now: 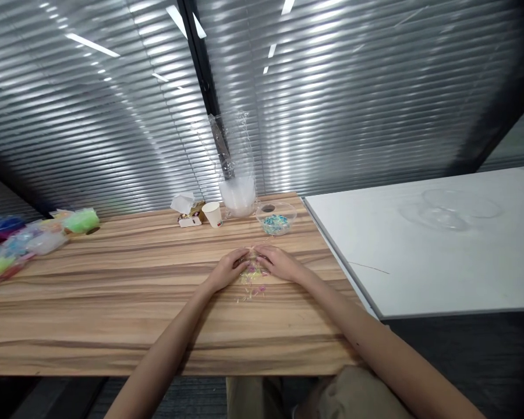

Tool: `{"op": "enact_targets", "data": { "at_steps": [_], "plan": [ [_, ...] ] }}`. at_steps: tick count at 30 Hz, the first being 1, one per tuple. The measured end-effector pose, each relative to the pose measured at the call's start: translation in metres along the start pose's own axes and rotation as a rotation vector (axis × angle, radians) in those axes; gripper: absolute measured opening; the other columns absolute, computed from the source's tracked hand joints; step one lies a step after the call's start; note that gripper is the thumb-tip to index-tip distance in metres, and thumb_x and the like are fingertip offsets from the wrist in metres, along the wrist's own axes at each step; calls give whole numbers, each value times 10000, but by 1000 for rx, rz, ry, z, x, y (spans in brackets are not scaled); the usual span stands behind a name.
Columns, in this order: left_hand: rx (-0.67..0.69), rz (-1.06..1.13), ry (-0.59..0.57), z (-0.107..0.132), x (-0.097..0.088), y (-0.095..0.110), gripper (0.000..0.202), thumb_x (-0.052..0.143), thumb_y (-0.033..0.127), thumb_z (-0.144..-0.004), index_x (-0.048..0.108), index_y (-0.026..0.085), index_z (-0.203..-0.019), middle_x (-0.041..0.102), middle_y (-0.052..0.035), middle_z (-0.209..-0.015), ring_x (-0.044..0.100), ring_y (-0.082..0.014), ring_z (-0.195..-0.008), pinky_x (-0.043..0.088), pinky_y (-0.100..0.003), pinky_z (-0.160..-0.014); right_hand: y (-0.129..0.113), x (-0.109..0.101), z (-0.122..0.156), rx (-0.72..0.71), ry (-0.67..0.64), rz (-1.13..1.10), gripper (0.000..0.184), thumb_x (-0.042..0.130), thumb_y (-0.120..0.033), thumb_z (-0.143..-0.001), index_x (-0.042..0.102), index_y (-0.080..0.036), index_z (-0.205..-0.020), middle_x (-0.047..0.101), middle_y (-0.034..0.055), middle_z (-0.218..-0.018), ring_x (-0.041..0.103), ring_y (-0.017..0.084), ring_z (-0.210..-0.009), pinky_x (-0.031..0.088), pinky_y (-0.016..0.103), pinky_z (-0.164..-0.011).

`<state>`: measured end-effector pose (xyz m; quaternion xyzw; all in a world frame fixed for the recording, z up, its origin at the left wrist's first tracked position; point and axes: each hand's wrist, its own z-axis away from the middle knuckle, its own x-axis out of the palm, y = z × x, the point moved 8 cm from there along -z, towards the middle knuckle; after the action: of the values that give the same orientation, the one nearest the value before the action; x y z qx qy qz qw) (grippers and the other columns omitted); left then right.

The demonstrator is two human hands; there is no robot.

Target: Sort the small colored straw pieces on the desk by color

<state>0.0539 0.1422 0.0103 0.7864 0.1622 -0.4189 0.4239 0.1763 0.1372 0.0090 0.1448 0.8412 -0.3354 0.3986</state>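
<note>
Slatted blinds (340, 110) back the wood-grain tabletop (135, 308) on my feed. Small pink and yellow translucent bits (253, 270) lie between my left hand (227, 269) and right hand (281, 263), some scattered toward the near edge. Both hands curve around them, fingers bent; I cannot tell whether either pinches any. Beyond sit a clear bowl (292, 220) with blue pieces (276, 223), a whitish container (238, 198), a paper cup (212, 215) and a tissue box (191, 221).
</note>
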Motion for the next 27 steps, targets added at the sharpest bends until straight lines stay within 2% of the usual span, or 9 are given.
{"op": "enact_targets", "data": {
  "at_steps": [12,19,27],
  "plan": [
    [-39,124,31,0,-4,-6,422,568,358,-820,550,134,-1177,608,-112,-1168,576,-233,-1063,463,-398,-935,11,2,1,7,54,-50,296,456,-152,-896,550,-148,-1176,575,102,-1187,522,208,-1105,402,328,-947],
    [-47,233,54,0,-3,-12,397,555,275,-813,556,132,-1182,641,-115,-1108,606,-220,-1012,495,-383,-886,13,-3,0,42,83,-62,286,475,-59,-847,619,-155,-1075,633,91,-1078,575,208,-999,427,312,-883],
    [-83,225,94,-2,-6,-15,341,522,189,-808,595,106,-1131,683,-98,-955,640,-174,-846,523,-314,-782,15,-14,0,65,155,-75,277,518,5,-786,660,-132,-980,661,81,-947,588,193,-872,436,283,-786]
  ]
}}
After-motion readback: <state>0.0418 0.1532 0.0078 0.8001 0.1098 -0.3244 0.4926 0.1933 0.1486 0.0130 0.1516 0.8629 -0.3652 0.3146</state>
